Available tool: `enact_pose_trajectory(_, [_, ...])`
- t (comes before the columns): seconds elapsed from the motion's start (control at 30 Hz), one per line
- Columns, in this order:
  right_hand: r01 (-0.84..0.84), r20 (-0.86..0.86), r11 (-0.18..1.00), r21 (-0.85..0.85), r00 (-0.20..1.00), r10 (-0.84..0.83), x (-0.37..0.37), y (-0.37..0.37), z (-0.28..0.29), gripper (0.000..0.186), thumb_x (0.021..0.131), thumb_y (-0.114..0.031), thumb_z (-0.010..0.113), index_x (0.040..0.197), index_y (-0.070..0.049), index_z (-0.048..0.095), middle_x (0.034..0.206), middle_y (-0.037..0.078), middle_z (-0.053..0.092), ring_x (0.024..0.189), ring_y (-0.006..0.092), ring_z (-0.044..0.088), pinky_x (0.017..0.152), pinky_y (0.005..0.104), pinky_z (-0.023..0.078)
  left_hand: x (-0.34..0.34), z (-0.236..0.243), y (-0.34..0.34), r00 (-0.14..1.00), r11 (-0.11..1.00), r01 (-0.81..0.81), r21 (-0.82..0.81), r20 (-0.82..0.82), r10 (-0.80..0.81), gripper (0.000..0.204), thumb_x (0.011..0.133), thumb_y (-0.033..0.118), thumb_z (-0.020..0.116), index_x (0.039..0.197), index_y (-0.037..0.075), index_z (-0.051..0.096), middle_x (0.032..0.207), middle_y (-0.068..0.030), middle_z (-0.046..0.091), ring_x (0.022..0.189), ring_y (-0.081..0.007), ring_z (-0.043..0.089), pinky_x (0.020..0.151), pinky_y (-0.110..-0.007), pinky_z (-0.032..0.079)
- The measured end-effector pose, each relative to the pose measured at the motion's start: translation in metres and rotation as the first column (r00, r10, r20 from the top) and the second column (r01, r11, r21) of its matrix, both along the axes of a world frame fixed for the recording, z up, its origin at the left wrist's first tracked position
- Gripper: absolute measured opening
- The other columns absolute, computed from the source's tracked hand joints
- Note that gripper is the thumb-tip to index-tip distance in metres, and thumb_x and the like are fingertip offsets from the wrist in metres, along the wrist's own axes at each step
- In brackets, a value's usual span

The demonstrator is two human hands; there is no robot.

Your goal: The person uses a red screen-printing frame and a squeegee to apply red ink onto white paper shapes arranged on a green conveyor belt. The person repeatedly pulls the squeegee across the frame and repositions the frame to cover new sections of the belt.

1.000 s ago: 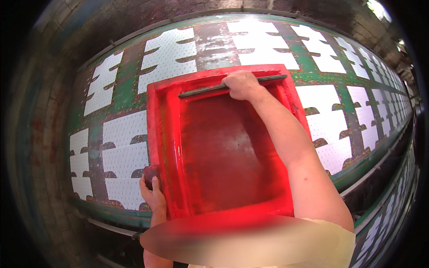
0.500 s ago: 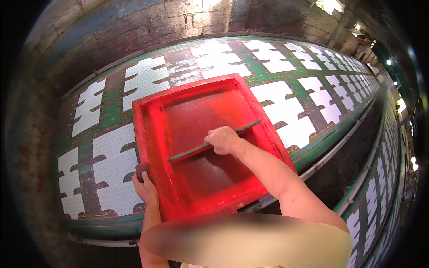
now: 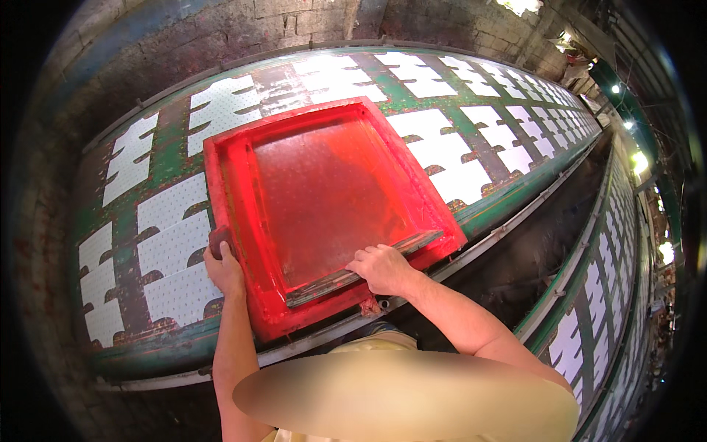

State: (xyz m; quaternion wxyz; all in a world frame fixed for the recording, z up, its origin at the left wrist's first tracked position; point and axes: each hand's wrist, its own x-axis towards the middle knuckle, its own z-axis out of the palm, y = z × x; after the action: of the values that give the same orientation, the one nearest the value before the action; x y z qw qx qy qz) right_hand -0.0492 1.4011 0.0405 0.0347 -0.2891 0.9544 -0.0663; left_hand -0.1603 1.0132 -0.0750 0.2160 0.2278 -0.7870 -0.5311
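A red screen-printing frame [image 3: 213, 173] lies on a long printing table, its mesh [image 3: 317, 195] coated with red ink. My left hand [image 3: 225, 271] is closed around a dark reddish block-like handle [image 3: 219, 236] at the frame's left side. Inside the frame, a long squeegee [image 3: 416, 241] lies slantwise along the near end. My right hand [image 3: 383, 269] grips its middle, with fingers curled over the top edge. Under the mesh, the surface is only faintly visible.
White cut pieces with small printed marks [image 3: 177, 250] lie in rows on the green table [image 3: 166, 158]. A pale rail [image 3: 508, 225] runs along its near edge. At the right stands a second table with similar pieces [image 3: 571, 339]. A block wall [image 3: 294, 28] rises behind.
My right hand has pulled the squeegee from the frame's middle toward me, to its near end. My left hand keeps its hold at the side. The view has shifted slightly.
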Motion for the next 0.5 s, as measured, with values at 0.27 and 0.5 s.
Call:
enact_pose_trajectory(0.27, [-0.107,0.078,0.982,-0.156,0.990,0.120,0.025,0.023,-0.005,0.052,0.081,-0.013,0.081,0.133,-0.006,0.076,0.126,0.015,0.071,0.125,0.0344,0.067,0.107,0.0482,0.057,-0.001,0.003,0.000,0.998,0.995,-0.033,-0.098,0.057,0.039,0.051,0.109,0.032,0.070,0.143,-0.007,0.067,0.130,-0.0263,0.076,0.122,-0.0405,0.073,0.110,-0.047,0.054])
enact_pose_trajectory(0.5, [-0.181,0.136,0.887,-0.425,0.956,0.260,0.023,0.091,-0.004,0.053,0.085,-0.018,0.086,0.134,-0.005,0.075,0.133,0.015,0.073,0.133,0.0350,0.066,0.115,0.0471,0.054,-0.003,0.006,-0.002,0.987,0.961,-0.083,-0.264,0.114,0.116,0.045,0.109,0.035,0.069,0.129,-0.004,0.075,0.118,-0.0250,0.079,0.112,-0.0398,0.076,0.101,-0.048,0.056])
